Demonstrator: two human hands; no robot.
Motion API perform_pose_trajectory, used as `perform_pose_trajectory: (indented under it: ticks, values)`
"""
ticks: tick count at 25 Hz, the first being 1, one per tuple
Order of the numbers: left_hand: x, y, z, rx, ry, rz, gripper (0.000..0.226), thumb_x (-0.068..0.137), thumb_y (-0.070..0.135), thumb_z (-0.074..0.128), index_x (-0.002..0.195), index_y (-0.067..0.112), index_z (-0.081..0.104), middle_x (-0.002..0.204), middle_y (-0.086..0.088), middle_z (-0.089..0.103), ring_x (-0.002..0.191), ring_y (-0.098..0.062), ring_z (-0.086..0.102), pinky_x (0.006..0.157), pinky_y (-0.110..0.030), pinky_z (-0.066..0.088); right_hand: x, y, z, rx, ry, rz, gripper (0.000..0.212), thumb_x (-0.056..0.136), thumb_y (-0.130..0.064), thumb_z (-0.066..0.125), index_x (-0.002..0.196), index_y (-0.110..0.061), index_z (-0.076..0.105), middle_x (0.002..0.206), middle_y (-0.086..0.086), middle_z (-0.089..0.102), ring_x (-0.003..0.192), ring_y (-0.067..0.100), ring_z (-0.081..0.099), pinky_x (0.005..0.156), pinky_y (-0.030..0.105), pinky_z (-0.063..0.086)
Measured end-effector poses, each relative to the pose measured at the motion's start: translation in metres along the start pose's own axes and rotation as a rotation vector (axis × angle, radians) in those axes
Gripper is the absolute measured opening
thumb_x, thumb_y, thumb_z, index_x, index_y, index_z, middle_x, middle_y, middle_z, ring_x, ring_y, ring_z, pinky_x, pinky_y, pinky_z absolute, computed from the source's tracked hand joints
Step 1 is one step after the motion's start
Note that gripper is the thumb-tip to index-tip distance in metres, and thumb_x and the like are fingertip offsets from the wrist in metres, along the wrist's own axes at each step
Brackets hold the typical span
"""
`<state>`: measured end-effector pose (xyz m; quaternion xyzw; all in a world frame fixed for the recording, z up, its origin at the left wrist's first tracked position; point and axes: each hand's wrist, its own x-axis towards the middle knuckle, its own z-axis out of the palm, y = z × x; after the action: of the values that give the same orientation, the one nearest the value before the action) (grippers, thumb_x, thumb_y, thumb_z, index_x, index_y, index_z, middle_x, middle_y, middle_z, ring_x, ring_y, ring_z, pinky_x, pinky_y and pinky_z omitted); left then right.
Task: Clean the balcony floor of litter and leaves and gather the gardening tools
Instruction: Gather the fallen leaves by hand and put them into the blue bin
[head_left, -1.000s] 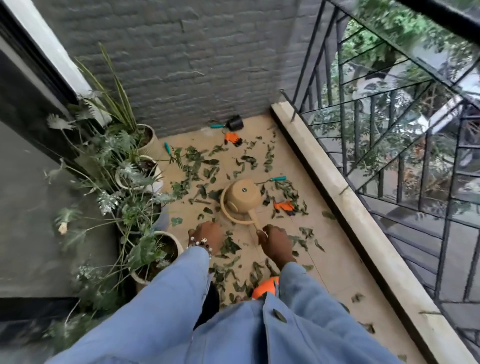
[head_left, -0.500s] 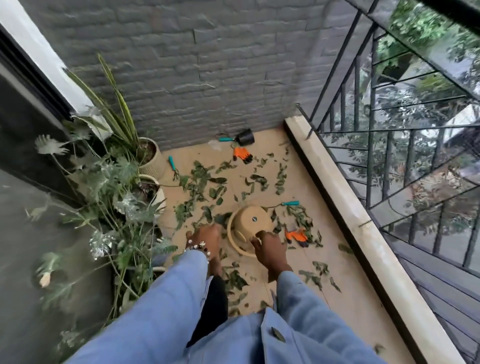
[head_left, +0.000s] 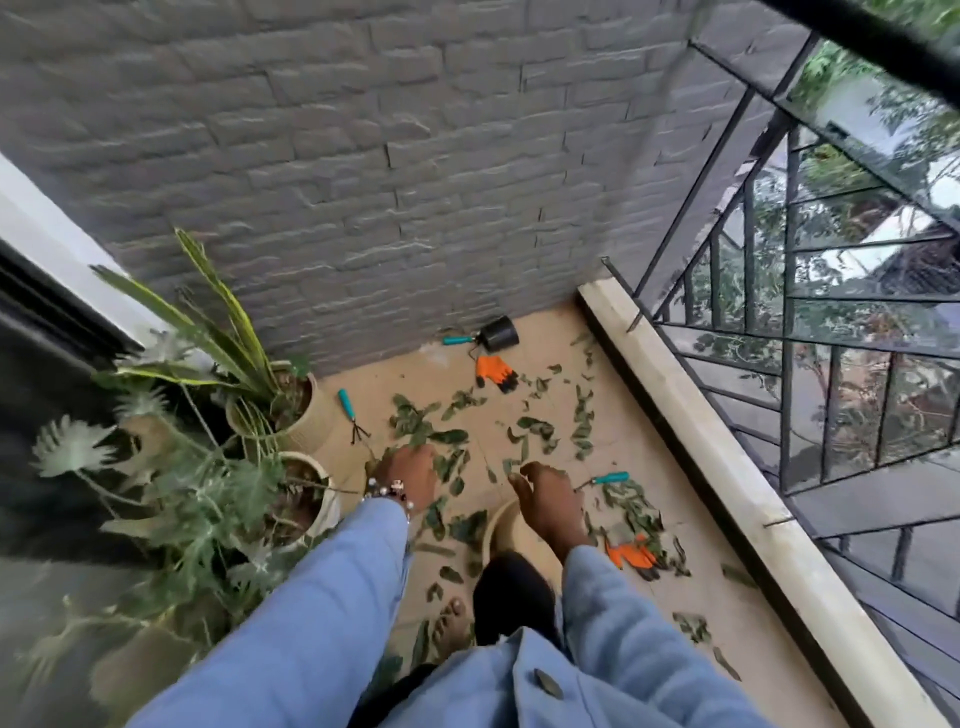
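Note:
Green leaves (head_left: 535, 434) lie scattered over the tan balcony floor (head_left: 634, 431). My left hand (head_left: 410, 475), with a bead bracelet at the wrist, reaches down onto a leaf cluster (head_left: 421, 428); its fingertips are hidden among the leaves. Over the rim of a beige watering can (head_left: 498, 535) hovers my right hand (head_left: 550, 506), fingers relaxed and holding nothing. A teal-handled tool (head_left: 609, 478) lies just right of that hand. A small teal hand rake (head_left: 349, 413) lies by the pots. Orange gloves lie near the wall (head_left: 496, 371) and at my right (head_left: 631, 556).
A black pot (head_left: 500, 332) and another teal tool (head_left: 457, 340) sit at the grey brick wall. Potted plants (head_left: 291, 410) crowd the left side. A concrete curb (head_left: 727, 467) and black railing (head_left: 789, 364) bound the right. My bare foot (head_left: 449, 621) stands among leaves.
Both hands have moved forward along the floor. My right hand has come off the top of the beige can, and my left hand now reaches into the leaves farther ahead.

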<state>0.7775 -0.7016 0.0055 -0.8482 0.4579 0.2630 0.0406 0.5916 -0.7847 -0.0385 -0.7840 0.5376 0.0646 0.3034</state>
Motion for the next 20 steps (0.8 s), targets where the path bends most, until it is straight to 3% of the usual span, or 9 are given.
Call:
perform_pose_trajectory:
  ticks: [8, 12, 16, 20]
  values:
    - [0.131, 0.029, -0.052, 0.046, -0.026, 0.129, 0.042, 0.099, 0.029, 0.045, 0.138, 0.017, 0.044, 0.134, -0.012, 0.055, 0.123, -0.032, 0.051, 0.094, -0.035, 0.042, 0.124, -0.026, -0.040, 0.090, 0.059, 0.057, 0.036, 0.096, -0.047, 0.042, 0.113, -0.019, 0.059, 0.113, 0.011, 0.063, 0.111, 0.034, 0.054, 0.088, 0.043, 0.043]
    - [0.237, 0.050, -0.079, 0.056, -0.075, 0.173, 0.041, 0.097, 0.028, 0.047, 0.137, 0.018, 0.046, 0.134, -0.011, 0.055, 0.123, -0.032, 0.052, 0.098, -0.037, 0.044, 0.215, -0.022, -0.055, 0.145, 0.028, 0.148, 0.041, 0.095, -0.052, 0.038, 0.109, -0.020, 0.060, 0.108, 0.011, 0.065, 0.108, 0.034, 0.056, 0.089, 0.045, 0.047]
    - [0.323, 0.085, -0.119, 0.123, -0.140, 0.212, 0.038, 0.097, 0.032, 0.045, 0.134, 0.024, 0.047, 0.132, -0.008, 0.057, 0.121, -0.030, 0.052, 0.099, -0.039, 0.043, 0.292, -0.025, -0.103, 0.143, 0.019, 0.221, 0.037, 0.097, -0.045, 0.040, 0.114, -0.018, 0.059, 0.114, 0.011, 0.063, 0.111, 0.033, 0.053, 0.094, 0.046, 0.044]
    - [0.393, 0.117, -0.148, 0.126, -0.185, 0.289, 0.036, 0.095, 0.028, 0.046, 0.130, 0.018, 0.049, 0.124, -0.013, 0.061, 0.113, -0.033, 0.057, 0.094, -0.039, 0.046, 0.350, -0.018, -0.142, 0.186, 0.089, 0.310, 0.034, 0.098, -0.042, 0.042, 0.115, -0.018, 0.060, 0.115, 0.010, 0.063, 0.113, 0.031, 0.053, 0.093, 0.044, 0.040]
